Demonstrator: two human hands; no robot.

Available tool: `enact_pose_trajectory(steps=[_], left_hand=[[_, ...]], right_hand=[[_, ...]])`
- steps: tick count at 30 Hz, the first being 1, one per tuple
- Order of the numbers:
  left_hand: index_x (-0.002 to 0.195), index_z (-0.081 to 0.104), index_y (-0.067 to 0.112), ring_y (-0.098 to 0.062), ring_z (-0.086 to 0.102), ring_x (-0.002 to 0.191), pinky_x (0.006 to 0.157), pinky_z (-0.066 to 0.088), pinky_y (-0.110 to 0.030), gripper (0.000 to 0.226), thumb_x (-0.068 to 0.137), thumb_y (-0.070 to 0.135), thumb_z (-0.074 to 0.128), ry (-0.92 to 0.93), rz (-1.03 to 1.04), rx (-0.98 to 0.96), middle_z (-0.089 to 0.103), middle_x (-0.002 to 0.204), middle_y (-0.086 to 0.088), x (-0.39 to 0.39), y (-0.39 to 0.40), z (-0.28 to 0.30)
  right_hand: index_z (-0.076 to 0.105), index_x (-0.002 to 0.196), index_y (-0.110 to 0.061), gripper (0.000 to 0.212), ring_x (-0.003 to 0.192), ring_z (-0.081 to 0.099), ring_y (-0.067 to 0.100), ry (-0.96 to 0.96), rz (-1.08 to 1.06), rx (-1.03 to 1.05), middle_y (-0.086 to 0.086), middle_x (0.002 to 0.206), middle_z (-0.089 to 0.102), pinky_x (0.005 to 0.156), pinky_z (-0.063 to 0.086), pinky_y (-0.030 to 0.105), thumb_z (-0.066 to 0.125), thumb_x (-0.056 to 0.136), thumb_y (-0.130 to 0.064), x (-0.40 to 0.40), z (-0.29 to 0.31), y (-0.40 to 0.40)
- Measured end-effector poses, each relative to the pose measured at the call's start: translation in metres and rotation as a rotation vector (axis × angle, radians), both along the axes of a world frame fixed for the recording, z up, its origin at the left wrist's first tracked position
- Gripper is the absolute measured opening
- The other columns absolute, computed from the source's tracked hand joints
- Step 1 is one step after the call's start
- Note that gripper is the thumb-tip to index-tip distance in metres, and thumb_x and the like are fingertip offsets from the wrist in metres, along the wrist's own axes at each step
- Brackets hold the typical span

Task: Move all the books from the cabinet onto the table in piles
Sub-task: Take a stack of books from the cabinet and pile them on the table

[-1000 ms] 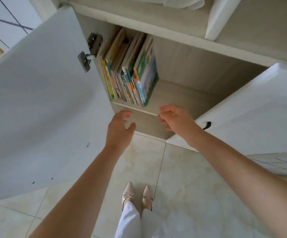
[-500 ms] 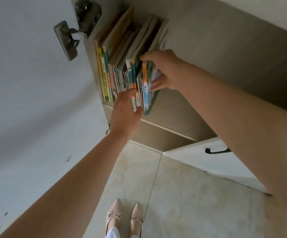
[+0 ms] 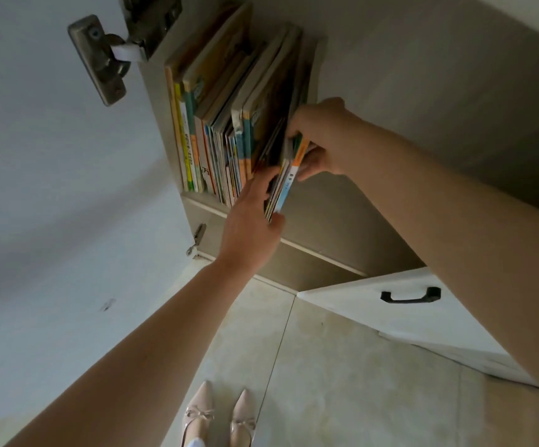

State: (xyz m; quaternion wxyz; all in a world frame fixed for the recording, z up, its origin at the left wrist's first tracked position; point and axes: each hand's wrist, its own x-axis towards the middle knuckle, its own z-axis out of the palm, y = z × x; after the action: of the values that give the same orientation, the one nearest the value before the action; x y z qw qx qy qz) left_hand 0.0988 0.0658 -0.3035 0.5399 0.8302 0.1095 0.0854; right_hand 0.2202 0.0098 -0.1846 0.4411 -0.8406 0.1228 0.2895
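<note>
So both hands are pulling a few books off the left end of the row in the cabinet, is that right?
Not quite. The head view shows the left hand and right hand gripping a few books at the right end of the row, not the left. They are in the cabinet.

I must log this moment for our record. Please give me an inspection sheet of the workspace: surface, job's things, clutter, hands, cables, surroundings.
Surface: cabinet shelf, bare to the right of the books; no table in view.
Job's things: row of books standing upright at the shelf's left end; a few thin books at the right end of the row tilted out between both hands.
Clutter: nothing seen.
Hands: left hand grips the thin books near their lower corner; right hand grips them from the right side.
Cables: nothing seen.
Surroundings: open white door with metal hinge; second white door with black handle; tiled floor; person's pale shoes.
</note>
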Motion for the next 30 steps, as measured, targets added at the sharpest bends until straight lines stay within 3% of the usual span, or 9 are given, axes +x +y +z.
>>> enact_pose_trajectory(steps=[2,4,8,12,15,21,25,27,30], left_hand=[[0.144,0.031,0.029,-0.018,0.053,0.125,0.09,0.056,-0.043,0.071,0.086,0.001,0.061,0.032,-0.064,-0.025,0.049,0.143,0.0,-0.003,-0.009,-0.004],[0.145,0.028,0.032,-0.018,0.051,0.128,0.092,0.055,-0.043,0.074,0.086,0.003,0.061,0.046,-0.077,-0.033,0.048,0.144,-0.001,-0.004,-0.015,-0.008],[0.146,0.03,0.03,-0.016,0.05,0.127,0.097,0.052,-0.041,0.074,0.085,0.002,0.06,0.031,-0.052,0.007,0.05,0.142,0.001,-0.002,-0.018,-0.013],[0.139,0.046,0.019,-0.026,0.041,0.131,0.098,0.048,-0.036,0.068,0.077,-0.005,0.062,-0.088,0.058,0.3,0.046,0.145,-0.005,-0.001,-0.018,-0.012],[0.131,0.053,0.015,-0.034,0.037,0.135,0.094,0.05,-0.041,0.06,0.075,-0.002,0.067,-0.048,0.125,0.456,0.04,0.15,-0.011,0.0,-0.017,-0.012],[0.126,0.054,0.015,-0.033,0.039,0.135,0.093,0.051,-0.043,0.055,0.076,0.0,0.067,0.015,0.13,0.429,0.039,0.15,-0.011,0.003,-0.024,-0.016],[0.113,0.057,0.01,-0.029,0.05,0.119,0.087,0.056,-0.042,0.046,0.071,-0.005,0.066,-0.076,0.13,0.451,0.057,0.129,-0.008,0.007,-0.025,-0.016],[0.109,0.056,0.009,-0.028,0.055,0.111,0.081,0.057,-0.036,0.043,0.071,-0.008,0.065,-0.125,0.103,0.403,0.06,0.119,-0.009,0.009,-0.028,-0.016],[0.107,0.051,0.009,-0.025,0.06,0.101,0.068,0.047,-0.01,0.042,0.073,-0.011,0.064,-0.133,0.111,0.261,0.056,0.117,-0.009,0.012,-0.031,-0.018]], right_hand=[[0.047,0.116,0.0,0.034,0.075,0.068,0.036,0.027,0.035,-0.045,0.02,0.092,0.06,0.072,0.059,0.055,0.064,0.088,-0.01,0.0,-0.001,-0.018],[0.049,0.103,-0.002,0.025,0.078,0.069,0.035,0.031,0.046,-0.068,0.019,0.089,0.061,0.08,0.057,0.055,0.067,0.087,-0.01,0.0,-0.001,-0.027],[0.051,0.1,0.0,0.017,0.081,0.07,0.038,0.011,0.065,-0.085,0.024,0.097,0.064,0.079,0.059,0.052,0.063,0.088,-0.002,0.004,-0.004,-0.027],[0.046,0.079,-0.002,0.018,0.081,0.069,0.037,0.013,0.06,-0.055,0.022,0.09,0.061,0.07,0.06,0.045,0.059,0.089,0.002,0.008,-0.006,-0.025],[0.044,0.077,-0.003,0.02,0.077,0.069,0.036,0.011,0.061,-0.053,0.022,0.088,0.06,0.065,0.06,0.044,0.059,0.089,0.003,0.008,-0.008,-0.023],[0.047,0.081,-0.001,0.015,0.08,0.07,0.038,0.0,0.061,-0.047,0.024,0.093,0.063,0.069,0.061,0.046,0.059,0.088,0.003,0.009,-0.008,-0.022],[0.047,0.08,-0.002,0.016,0.079,0.07,0.037,-0.004,0.053,-0.048,0.024,0.092,0.064,0.069,0.061,0.046,0.06,0.088,0.002,0.008,-0.008,-0.022],[0.047,0.078,-0.003,0.018,0.079,0.07,0.036,-0.006,0.05,-0.042,0.023,0.09,0.063,0.07,0.061,0.046,0.061,0.088,0.002,0.008,-0.007,-0.023],[0.046,0.078,-0.005,0.019,0.079,0.07,0.035,-0.006,0.044,-0.034,0.022,0.088,0.062,0.071,0.061,0.047,0.062,0.087,0.0,0.006,-0.007,-0.025]])
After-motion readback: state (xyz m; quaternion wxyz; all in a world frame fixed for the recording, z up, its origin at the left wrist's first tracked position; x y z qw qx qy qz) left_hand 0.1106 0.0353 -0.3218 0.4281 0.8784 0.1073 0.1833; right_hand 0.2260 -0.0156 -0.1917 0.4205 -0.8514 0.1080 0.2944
